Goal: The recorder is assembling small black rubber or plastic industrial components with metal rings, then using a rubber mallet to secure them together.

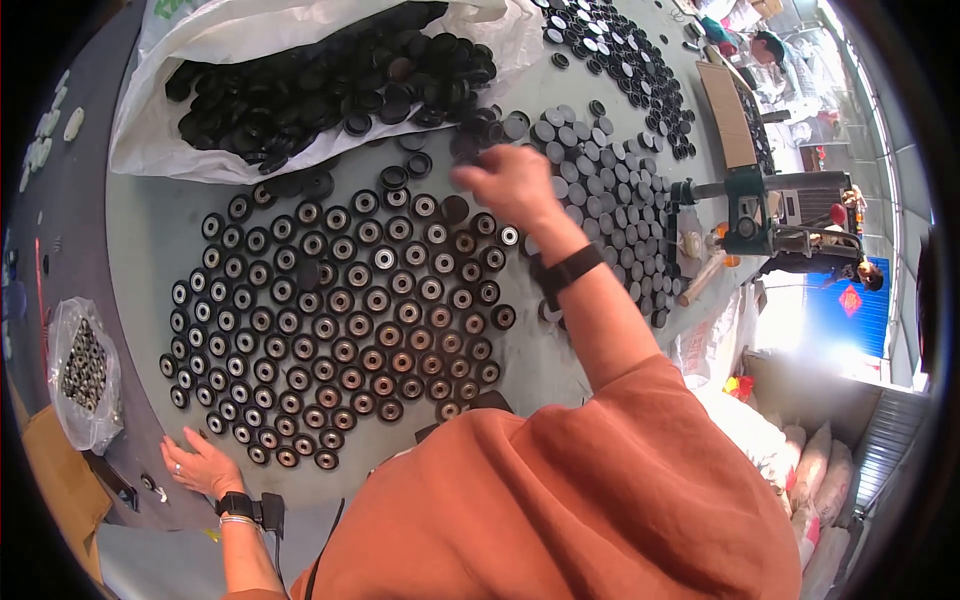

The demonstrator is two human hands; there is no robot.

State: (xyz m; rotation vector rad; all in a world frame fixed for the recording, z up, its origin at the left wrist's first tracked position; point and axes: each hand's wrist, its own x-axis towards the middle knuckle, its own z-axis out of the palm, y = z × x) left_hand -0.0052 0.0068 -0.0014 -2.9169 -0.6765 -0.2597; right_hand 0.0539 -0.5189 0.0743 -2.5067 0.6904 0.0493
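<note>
Head view: handling of loose black discs (475, 128) appears to be in hand, just beyond the metal-centred wheels (344, 350) spread mid-table. The right hand (508, 185) is blurred beside them; whether anything is gripped cannot be told. The left hand (203, 465) is held open, near left. Careful finger placement seems called for: access is crowded by a white bag (150, 120) far left and grey discs (604, 202) on the right.
</note>
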